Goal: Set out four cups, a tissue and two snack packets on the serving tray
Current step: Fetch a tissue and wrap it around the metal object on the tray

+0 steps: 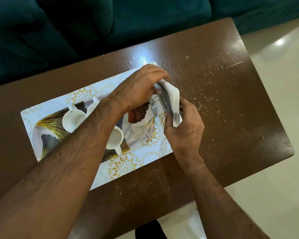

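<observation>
A green sofa backs the brown desk, on which the patterned serving tray lies. On the tray stand white cups; three show, and a fourth may be hidden under the left forearm, which cannot be told. Over the tray's far right end, both hands hold a stack of tissues in a metal holder: the left hand curls over its top, the right hand grips it from below. By this showing the cups are largely set; the tissue is in progress, and no snack packets are in view.
</observation>
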The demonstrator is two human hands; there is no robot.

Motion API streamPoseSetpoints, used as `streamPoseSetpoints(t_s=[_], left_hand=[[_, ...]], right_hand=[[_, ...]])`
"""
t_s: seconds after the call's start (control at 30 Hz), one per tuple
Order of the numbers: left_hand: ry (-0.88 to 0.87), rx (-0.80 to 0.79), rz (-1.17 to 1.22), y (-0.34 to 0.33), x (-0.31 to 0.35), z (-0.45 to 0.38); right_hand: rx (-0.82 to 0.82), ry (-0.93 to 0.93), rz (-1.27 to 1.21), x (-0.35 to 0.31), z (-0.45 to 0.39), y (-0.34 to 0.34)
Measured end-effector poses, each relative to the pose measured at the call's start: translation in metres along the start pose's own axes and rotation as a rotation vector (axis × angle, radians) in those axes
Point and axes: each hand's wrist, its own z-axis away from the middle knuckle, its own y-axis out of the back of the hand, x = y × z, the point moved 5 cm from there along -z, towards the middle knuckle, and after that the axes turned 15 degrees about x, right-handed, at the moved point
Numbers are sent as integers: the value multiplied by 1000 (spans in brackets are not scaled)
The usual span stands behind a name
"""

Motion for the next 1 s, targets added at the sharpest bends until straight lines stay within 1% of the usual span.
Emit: streamPoseSetpoints(t_s=[0.17,0.33,0.47,0.6,0.77,0.8,0.87,0.93,1.0], left_hand=[[79,35,-74,18,-7,22],[117,101,-166,51,-20,69],[177,130,-224,86,-42,121],[272,213,-254,132,-70,186],[392,284,-269,189,-108,293],[410,291,-274,194,-112,307],[487,326,-296,218,-130,363],[511,322,-296,223,-134,378],[588,353,-315,246,-147,432]], right_hand=[[108,144,57,-25,-4,8],[110,293,71,-69,10,2],[23,342,66,-112,37,-11],[-78,407,100,-161,75,-29],[-206,506,76,-235,137,-59],[-218,523,79,-245,144,-62],[-255,595,69,-287,184,-74],[-259,604,95,-298,193,-78],[-309,669,61,-336,235,-88]])
